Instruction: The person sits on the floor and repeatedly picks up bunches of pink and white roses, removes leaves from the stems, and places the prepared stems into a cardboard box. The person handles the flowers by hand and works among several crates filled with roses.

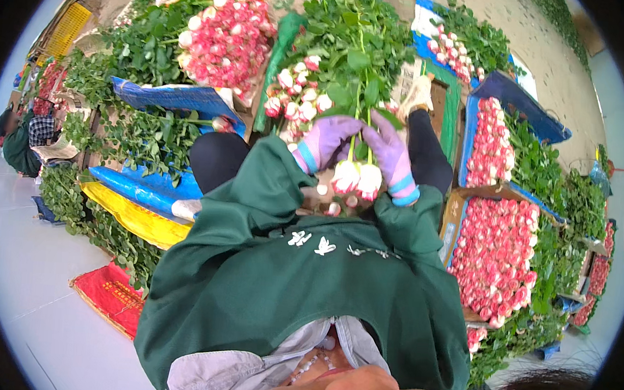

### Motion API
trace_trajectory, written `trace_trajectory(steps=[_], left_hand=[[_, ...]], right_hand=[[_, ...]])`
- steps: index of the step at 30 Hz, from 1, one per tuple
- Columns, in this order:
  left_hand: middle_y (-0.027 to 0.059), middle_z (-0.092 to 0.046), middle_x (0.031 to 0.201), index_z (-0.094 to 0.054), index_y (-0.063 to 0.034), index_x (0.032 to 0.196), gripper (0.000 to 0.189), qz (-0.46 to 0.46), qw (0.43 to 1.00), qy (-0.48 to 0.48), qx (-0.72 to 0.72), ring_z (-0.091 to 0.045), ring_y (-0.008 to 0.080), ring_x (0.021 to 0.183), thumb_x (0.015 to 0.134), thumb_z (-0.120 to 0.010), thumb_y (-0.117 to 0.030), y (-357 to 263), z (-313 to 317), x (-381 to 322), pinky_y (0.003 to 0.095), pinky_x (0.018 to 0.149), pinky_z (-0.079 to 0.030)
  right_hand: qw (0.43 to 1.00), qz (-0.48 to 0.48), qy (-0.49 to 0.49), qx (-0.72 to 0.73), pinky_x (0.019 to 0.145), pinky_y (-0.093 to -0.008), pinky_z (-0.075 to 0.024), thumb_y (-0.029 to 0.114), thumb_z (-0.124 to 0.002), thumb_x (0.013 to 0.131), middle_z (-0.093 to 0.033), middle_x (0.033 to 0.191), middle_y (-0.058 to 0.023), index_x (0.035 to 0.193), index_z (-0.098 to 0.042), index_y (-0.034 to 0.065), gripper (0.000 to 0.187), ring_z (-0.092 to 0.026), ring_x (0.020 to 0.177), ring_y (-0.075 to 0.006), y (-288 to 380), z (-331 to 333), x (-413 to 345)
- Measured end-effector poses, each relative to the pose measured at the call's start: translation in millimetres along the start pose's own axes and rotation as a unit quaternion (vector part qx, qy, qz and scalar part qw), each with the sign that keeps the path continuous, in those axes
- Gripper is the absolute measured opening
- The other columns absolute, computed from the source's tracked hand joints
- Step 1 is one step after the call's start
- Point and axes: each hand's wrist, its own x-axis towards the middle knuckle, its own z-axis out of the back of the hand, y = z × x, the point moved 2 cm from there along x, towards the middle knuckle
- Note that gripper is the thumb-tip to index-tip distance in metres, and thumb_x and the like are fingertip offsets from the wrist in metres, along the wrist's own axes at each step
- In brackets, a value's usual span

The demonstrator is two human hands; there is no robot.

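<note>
Two white roses with pink-edged petals (369,181) hang heads toward me, their long leafy stems running away from my body. My left hand (323,139), in a lilac glove with a blue cuff band, grips the stems just behind the heads. From the other side my right hand (392,151), gloved alike, has its fingers on the same stems, its fingertips close to the left ones. Beyond the hands lies a large heap of leafy rose stems (343,41), with loose pink-and-white rose heads (299,100) at its left edge.
Packed pink roses (227,42) lie at the far left, others (496,254) at the right between board dividers. Blue sheeting (146,182) and a yellow sheet (134,216) are beside my left knee. A red sack (110,298) lies on the floor. Another person (23,145) sits far left.
</note>
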Motion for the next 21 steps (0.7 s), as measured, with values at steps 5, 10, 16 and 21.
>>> trace_trajectory(steps=[5, 10, 16, 21], left_hand=[[0.0043, -0.061, 0.074, -0.061, -0.0020, 0.085, 0.023, -0.484, 0.745, -0.073, 0.454, -0.059, 0.0159, 0.066, 0.096, -0.049, -0.018, 114.6, 49.5, 63.5, 0.0309, 0.058, -0.049], [0.0097, -0.068, 0.103, -0.065, 0.0015, 0.106, 0.023, -0.074, 0.995, -0.052, 0.049, -0.062, 0.0159, 0.094, 0.093, -0.058, -0.016, 177.4, 52.7, 76.0, 0.0275, 0.083, -0.049], [0.0088, -0.066, 0.107, -0.062, 0.0045, 0.113, 0.028, -0.056, 0.991, -0.030, -0.117, -0.062, 0.0171, 0.097, 0.093, -0.055, -0.014, 140.0, 38.8, 43.8, 0.0288, 0.088, -0.048], [0.0126, -0.067, 0.103, -0.061, -0.0033, 0.118, 0.039, -0.096, 0.958, -0.079, 0.260, -0.063, 0.0201, 0.092, 0.094, -0.055, -0.034, 61.1, 8.8, 3.0, 0.0322, 0.083, -0.049]], right_hand=[[0.931, 0.172, -0.023, -0.320, 0.089, -0.0455, -0.0473, 0.040, -0.049, 0.094, -0.058, 0.121, -0.0210, 0.141, -0.036, 0.0071, 0.059, -0.059, 0.102, -0.0423, -76.1, -17.0, 9.5], [0.892, -0.055, 0.045, -0.447, 0.089, -0.0496, -0.0460, 0.031, -0.041, 0.094, -0.054, 0.121, -0.0298, 0.146, -0.022, 0.0058, 0.061, -0.058, 0.101, -0.0448, -90.9, -27.7, -5.4], [0.878, -0.100, 0.066, -0.463, 0.092, -0.0452, -0.0454, 0.025, -0.055, 0.084, -0.055, 0.124, -0.0258, 0.149, -0.004, 0.0052, 0.085, -0.058, 0.108, -0.0391, -26.1, -50.2, -24.7], [0.941, -0.003, -0.046, -0.336, 0.093, -0.0447, -0.0440, 0.016, -0.056, 0.083, -0.052, 0.127, -0.0265, 0.149, -0.011, 0.0056, 0.080, -0.055, 0.111, -0.0403, -11.9, -54.6, -38.7]])
